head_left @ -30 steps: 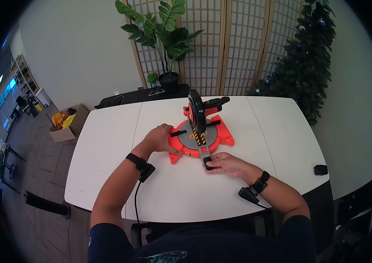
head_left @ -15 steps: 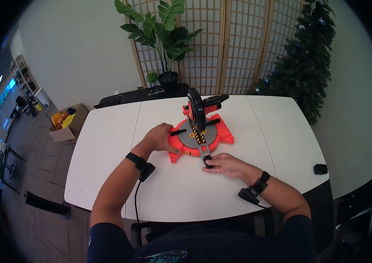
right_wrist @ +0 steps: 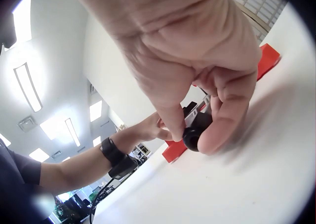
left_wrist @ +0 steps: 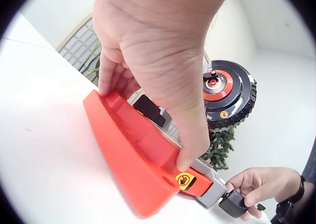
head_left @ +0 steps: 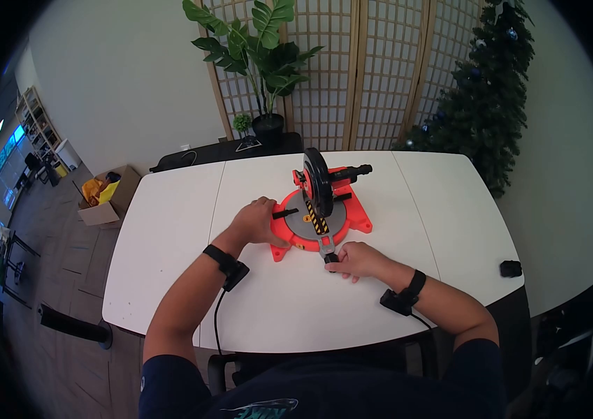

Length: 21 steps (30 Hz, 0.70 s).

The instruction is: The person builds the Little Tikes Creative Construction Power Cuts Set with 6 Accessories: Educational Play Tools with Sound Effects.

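A toy miter saw with a red base (head_left: 358,211), a grey round plate (head_left: 298,222) and a black blade disc (head_left: 318,183) stands on the white table. At the base's left side the left hand (head_left: 253,222) grips the red edge, thumb in front and fingers behind, as the left wrist view shows on the red base (left_wrist: 133,150). The right hand (head_left: 363,260) pinches the black knob (head_left: 330,259) at the end of the grey front arm. In the right wrist view, thumb and fingers of the right hand (right_wrist: 197,61) lie on either side of the black knob (right_wrist: 193,135).
A small black object (head_left: 511,269) lies at the table's right edge. Behind the white table (head_left: 170,244) stand a potted plant (head_left: 268,126), a lattice screen (head_left: 387,77) and a decorated tree (head_left: 485,105). An open cardboard box (head_left: 126,197) is on the left.
The saw's upper part and its black handle have swung slightly to the right. The right hand has turned on the knob, its fingers now more curled. The left hand keeps its hold.
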Each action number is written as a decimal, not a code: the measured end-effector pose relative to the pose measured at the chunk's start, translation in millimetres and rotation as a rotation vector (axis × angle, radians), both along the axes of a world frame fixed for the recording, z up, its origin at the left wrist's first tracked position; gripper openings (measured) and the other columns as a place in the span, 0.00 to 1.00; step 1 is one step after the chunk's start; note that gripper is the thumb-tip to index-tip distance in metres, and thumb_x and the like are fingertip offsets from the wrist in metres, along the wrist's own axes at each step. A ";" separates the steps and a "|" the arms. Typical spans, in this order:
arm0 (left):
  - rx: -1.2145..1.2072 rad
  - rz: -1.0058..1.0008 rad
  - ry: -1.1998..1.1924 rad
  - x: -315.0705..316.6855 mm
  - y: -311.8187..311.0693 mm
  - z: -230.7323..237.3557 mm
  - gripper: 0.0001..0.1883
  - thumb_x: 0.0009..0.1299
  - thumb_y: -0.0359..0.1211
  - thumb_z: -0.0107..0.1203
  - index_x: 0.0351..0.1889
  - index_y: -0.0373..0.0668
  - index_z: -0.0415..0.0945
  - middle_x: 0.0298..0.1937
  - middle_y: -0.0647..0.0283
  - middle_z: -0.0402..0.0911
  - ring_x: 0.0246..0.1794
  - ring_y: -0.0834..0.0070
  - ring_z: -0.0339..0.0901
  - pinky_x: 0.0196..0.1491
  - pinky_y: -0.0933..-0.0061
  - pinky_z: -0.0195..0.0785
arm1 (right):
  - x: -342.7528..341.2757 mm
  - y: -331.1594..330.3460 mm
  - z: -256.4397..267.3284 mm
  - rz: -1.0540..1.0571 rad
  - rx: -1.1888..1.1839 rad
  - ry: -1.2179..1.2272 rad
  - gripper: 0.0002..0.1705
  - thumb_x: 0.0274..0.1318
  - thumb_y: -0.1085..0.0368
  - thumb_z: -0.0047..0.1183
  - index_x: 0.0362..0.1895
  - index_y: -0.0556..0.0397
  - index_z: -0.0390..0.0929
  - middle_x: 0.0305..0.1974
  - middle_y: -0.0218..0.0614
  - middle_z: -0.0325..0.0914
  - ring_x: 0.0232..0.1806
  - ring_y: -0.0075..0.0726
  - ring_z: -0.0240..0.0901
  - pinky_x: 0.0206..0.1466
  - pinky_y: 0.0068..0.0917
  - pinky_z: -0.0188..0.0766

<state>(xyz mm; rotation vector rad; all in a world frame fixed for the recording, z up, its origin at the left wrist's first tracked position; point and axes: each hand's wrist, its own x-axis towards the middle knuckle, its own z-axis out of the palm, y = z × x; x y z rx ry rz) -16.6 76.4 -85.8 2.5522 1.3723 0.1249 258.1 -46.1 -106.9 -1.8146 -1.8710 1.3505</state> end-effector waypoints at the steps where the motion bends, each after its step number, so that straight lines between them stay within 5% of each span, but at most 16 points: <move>1: 0.001 0.001 0.004 0.2 0.1 -1.0 0.61 0.36 0.62 0.75 0.64 0.30 0.70 0.57 0.49 0.77 0.58 0.56 0.78 0.63 0.64 0.71 | -1.1 -0.9 2.4 0.033 0.006 -0.046 0.27 0.57 0.44 0.66 0.31 0.59 0.81 0.24 0.36 0.82 0.19 0.27 0.79 0.26 0.23 0.77; 11: -0.005 0.005 0.048 1.8 -1.0 -0.5 0.62 0.36 0.62 0.75 0.65 0.29 0.69 0.60 0.48 0.76 0.61 0.56 0.76 0.64 0.65 0.70 | -6.6 -4.4 14.8 0.103 0.072 -0.165 0.25 0.58 0.46 0.64 0.30 0.57 0.79 0.21 0.33 0.81 0.17 0.27 0.78 0.26 0.22 0.76; 21: 0.002 -0.001 0.042 1.4 -0.8 -3.7 0.62 0.37 0.63 0.75 0.65 0.29 0.69 0.60 0.48 0.76 0.61 0.56 0.76 0.64 0.65 0.70 | 10.5 13.4 -25.1 0.010 -0.159 0.256 0.23 0.64 0.51 0.60 0.37 0.63 0.80 0.30 0.38 0.83 0.27 0.28 0.81 0.28 0.25 0.82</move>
